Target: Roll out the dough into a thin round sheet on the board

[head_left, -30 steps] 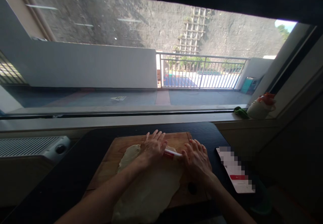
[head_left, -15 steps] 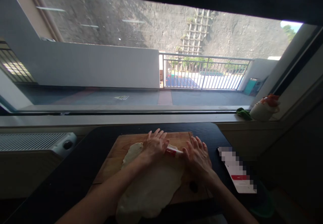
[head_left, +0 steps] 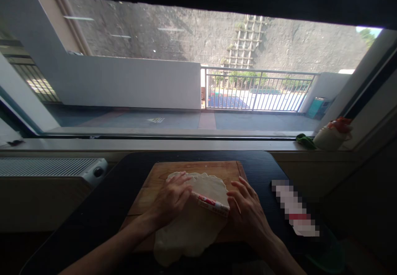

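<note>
A thin, pale sheet of dough [head_left: 186, 235] covers much of a wooden cutting board [head_left: 145, 196] and hangs past its near edge. Across the dough, slightly slanted, lies a short rolling pin [head_left: 212, 205] with a red and white printed wrap. My left hand [head_left: 175, 194] rests over the pin's left end, fingers stretched forward and the thumb beside them. At the other end, my right hand [head_left: 246, 202] has its palm against the pin, its fingers extended and slightly apart. Both pin ends are hidden under the hands.
The board lies on a black table [head_left: 105, 209]. To the right is a blurred-out flat item [head_left: 294, 209] with a red band. A radiator [head_left: 56, 169] stands left. A white jug [head_left: 330, 136] and something green [head_left: 305, 141] sit on the windowsill [head_left: 186, 144].
Both hands and the rolling pin have come back toward me, uncovering the far part of the dough. The pin slants more. The camera view has shifted slightly left.
</note>
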### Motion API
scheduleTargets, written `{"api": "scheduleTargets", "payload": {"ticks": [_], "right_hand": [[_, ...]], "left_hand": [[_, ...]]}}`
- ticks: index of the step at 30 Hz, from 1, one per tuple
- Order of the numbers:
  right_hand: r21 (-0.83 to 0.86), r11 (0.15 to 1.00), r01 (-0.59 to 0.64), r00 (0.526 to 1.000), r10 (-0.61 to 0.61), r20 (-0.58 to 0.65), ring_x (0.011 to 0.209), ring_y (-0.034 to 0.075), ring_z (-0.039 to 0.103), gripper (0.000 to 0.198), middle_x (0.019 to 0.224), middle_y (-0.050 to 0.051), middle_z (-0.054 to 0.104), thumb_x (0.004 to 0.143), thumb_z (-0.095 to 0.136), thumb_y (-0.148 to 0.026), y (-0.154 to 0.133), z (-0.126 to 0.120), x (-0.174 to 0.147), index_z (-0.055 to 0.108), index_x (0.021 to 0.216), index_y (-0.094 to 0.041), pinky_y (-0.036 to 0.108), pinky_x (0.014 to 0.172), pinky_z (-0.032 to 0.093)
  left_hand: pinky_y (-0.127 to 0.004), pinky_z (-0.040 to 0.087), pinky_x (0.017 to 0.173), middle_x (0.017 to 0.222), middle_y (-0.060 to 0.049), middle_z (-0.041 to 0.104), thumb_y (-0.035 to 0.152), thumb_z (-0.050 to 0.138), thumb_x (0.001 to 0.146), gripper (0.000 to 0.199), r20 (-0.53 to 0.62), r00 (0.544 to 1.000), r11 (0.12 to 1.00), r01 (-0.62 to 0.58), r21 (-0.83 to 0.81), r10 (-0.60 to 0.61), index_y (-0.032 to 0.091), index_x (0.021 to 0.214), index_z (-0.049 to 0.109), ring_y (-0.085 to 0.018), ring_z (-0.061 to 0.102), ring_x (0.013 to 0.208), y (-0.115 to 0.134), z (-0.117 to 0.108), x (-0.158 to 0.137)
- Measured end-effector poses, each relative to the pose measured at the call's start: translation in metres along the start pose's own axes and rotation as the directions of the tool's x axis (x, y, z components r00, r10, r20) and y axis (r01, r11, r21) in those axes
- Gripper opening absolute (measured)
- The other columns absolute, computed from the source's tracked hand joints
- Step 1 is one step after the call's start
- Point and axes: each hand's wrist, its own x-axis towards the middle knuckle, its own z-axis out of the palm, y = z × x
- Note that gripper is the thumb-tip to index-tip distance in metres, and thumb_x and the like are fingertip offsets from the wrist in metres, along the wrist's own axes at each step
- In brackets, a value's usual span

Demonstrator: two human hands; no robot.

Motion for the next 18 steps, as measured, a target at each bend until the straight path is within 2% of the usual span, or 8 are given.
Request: {"api": "scheduleTargets", "payload": {"ticks": [2, 4, 7, 11, 14, 18], "right_hand": [[-0.023, 0.999, -0.045, 0.998, 0.044, -0.034, 0.134, 0.023, 0.024, 0.030, 0.134, 0.005, 0.046, 0.091, 0.036, -0.028, -0.002, 0.006, 0.008, 0.060, 0.108, -0.024, 0.044, 0.106, 0.028], [-0.041, 0.998, -0.051, 0.998, 0.049, -0.031, 0.134, 0.024, 0.025, 0.031, 0.136, 0.006, 0.043, 0.091, 0.037, -0.028, -0.008, 0.016, 0.009, 0.057, 0.114, -0.025, 0.046, 0.107, 0.026], [-0.043, 0.999, 0.003, 1.000, -0.003, -0.005, 0.134, 0.024, 0.025, 0.030, 0.138, 0.004, 0.041, 0.090, 0.038, -0.028, -0.017, 0.023, 0.004, 0.055, 0.115, -0.027, 0.048, 0.107, 0.026], [-0.020, 0.999, 0.031, 0.999, -0.032, -0.019, 0.133, 0.024, 0.026, 0.029, 0.135, 0.004, 0.044, 0.090, 0.038, -0.026, -0.025, 0.020, 0.001, 0.056, 0.113, -0.026, 0.046, 0.106, 0.027], [-0.010, 1.000, 0.012, 1.000, -0.012, -0.021, 0.133, 0.023, 0.026, 0.030, 0.134, 0.004, 0.044, 0.090, 0.038, -0.024, -0.029, 0.022, 0.004, 0.056, 0.113, -0.026, 0.045, 0.107, 0.024], [-0.014, 1.000, 0.011, 1.000, -0.011, -0.007, 0.128, 0.024, 0.032, 0.029, 0.131, 0.005, 0.047, 0.089, 0.040, -0.025, -0.037, 0.030, 0.005, 0.055, 0.114, -0.026, 0.043, 0.105, 0.025]], "left_hand": [[-0.045, 0.030, 0.108, 0.125, -0.005, 0.058, 0.031, 0.034, 0.092, 0.035, -0.107, 0.993, 0.999, 0.049, 0.001, -0.048, 0.022, 0.108, 0.064, -0.021, 0.040, 0.127, 0.002, -0.004, 0.015], [-0.045, 0.030, 0.108, 0.125, -0.006, 0.058, 0.030, 0.034, 0.092, 0.036, -0.159, 0.985, 0.997, 0.075, 0.007, -0.073, 0.020, 0.112, 0.062, -0.021, 0.040, 0.127, 0.003, -0.001, 0.027], [-0.047, 0.028, 0.108, 0.130, -0.008, 0.054, 0.028, 0.034, 0.090, 0.039, -0.087, 0.993, 0.994, 0.085, 0.063, -0.079, 0.018, 0.120, 0.056, -0.023, 0.037, 0.129, 0.000, 0.011, 0.029], [-0.048, 0.027, 0.107, 0.135, -0.012, 0.048, 0.022, 0.034, 0.087, 0.045, 0.068, 0.993, 0.983, 0.088, 0.159, -0.100, 0.015, 0.129, 0.047, -0.025, 0.038, 0.129, -0.012, 0.019, 0.010], [-0.046, 0.025, 0.107, 0.131, -0.009, 0.052, 0.017, 0.033, 0.086, 0.047, 0.035, 0.996, 0.978, 0.077, 0.192, -0.085, 0.019, 0.131, 0.046, -0.023, 0.041, 0.126, -0.011, 0.010, -0.001], [-0.043, 0.032, 0.102, 0.118, -0.007, 0.060, 0.024, 0.033, 0.089, 0.039, -0.056, 0.998, 0.991, 0.048, 0.127, -0.041, 0.021, 0.124, 0.051, -0.022, 0.051, 0.113, 0.009, 0.000, -0.005]]}}
